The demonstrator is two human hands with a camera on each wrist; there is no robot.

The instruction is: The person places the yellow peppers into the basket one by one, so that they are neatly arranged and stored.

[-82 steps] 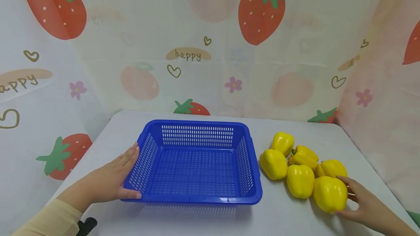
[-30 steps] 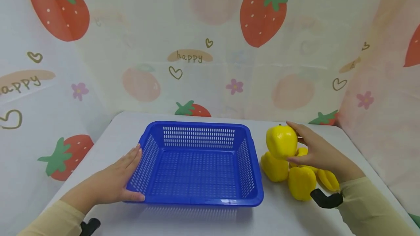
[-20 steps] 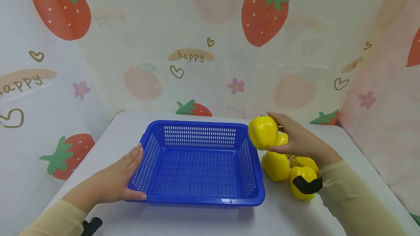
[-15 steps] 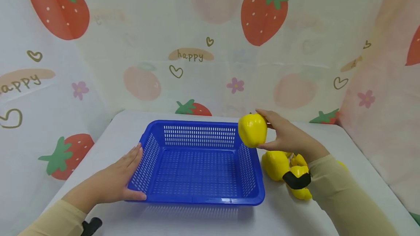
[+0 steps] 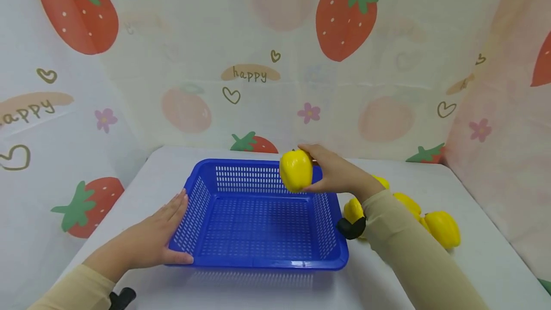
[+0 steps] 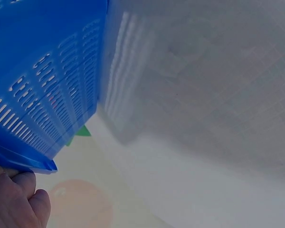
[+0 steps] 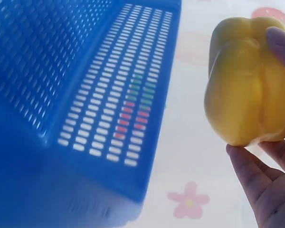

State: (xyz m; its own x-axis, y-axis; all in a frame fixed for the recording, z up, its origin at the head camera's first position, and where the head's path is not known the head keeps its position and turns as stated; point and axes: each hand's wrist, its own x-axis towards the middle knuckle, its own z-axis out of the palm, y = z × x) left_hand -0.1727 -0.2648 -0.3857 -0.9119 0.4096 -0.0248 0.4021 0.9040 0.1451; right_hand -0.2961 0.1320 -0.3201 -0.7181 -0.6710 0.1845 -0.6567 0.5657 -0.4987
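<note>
My right hand (image 5: 333,169) holds a yellow bell pepper (image 5: 296,170) between thumb and fingers, over the right rear part of a blue plastic basket (image 5: 258,262). In the right wrist view the pepper (image 7: 249,85) hangs beside the perforated basket wall (image 7: 118,90), with fingertips beneath it and the thumb on top. My left hand (image 5: 157,233) grips the basket's left rim, its thumb lying on the front left corner. The left wrist view shows bent fingers (image 6: 26,190) at the rim. No pepper shows on the basket floor.
Several other yellow bell peppers (image 5: 442,229) lie on the white table (image 5: 486,262) right of the basket, partly hidden by my right sleeve (image 5: 413,248). A strawberry-printed cloth (image 5: 206,27) stands behind and at both sides. Each wrist bears a black strap piece (image 5: 350,228).
My right hand took a pepper from the near right of the group, lifted it and carried it left until it came over the basket. The left hand stayed at the left rim.
</note>
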